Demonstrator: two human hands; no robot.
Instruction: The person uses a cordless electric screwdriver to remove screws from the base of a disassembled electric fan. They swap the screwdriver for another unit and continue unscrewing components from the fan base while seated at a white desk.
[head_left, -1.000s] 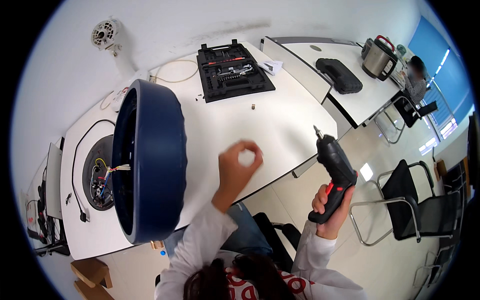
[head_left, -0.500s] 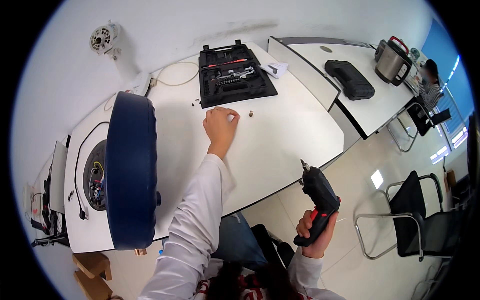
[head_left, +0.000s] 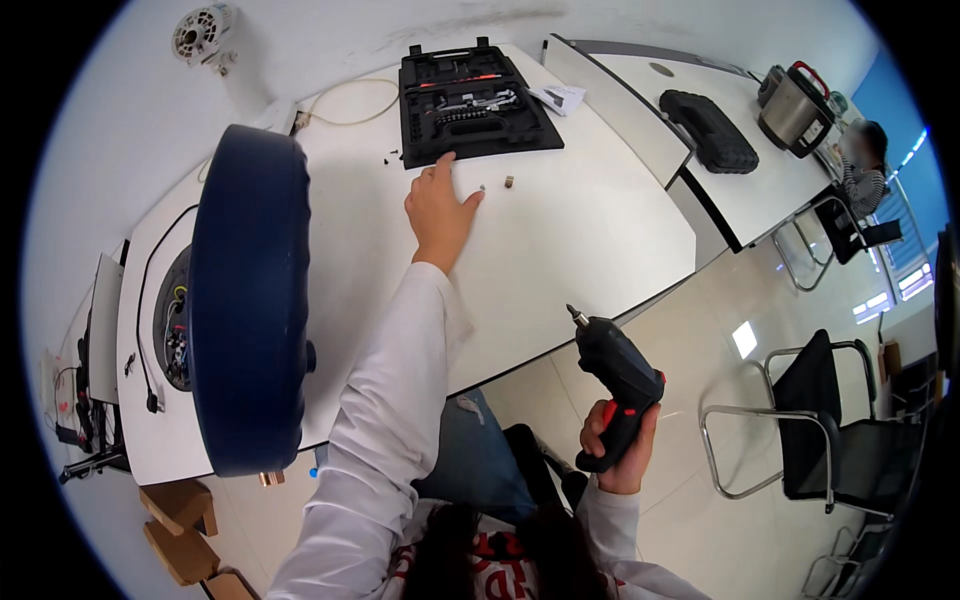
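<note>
My left hand (head_left: 440, 215) rests over the white table (head_left: 560, 240) with its fingers apart, holding nothing. By its thumb tip lies a tiny grey metal piece (head_left: 482, 188). A small brass-coloured metal piece (head_left: 509, 182) sits a little to the right. Just beyond my fingertips is an open black tool case (head_left: 485, 145) with sockets and tools in it. My right hand (head_left: 626, 450) grips a black and red cordless screwdriver (head_left: 620, 372) off the table's front edge, its bit tilted up and to the left.
A thick dark-blue padded round piece (head_left: 250, 300) stands on edge at left, beside an open base with wires (head_left: 177, 320). Small dark screws (head_left: 391, 158) lie left of the tool case. On the neighbouring table are a closed black case (head_left: 710, 132) and a pressure cooker (head_left: 797, 112); a person (head_left: 862, 165) sits beyond.
My left thumb and forefinger have parted from a pinch, and the tiny grey piece now shows beside the thumb. The cordless screwdriver has shifted slightly left. The view has tilted a little.
</note>
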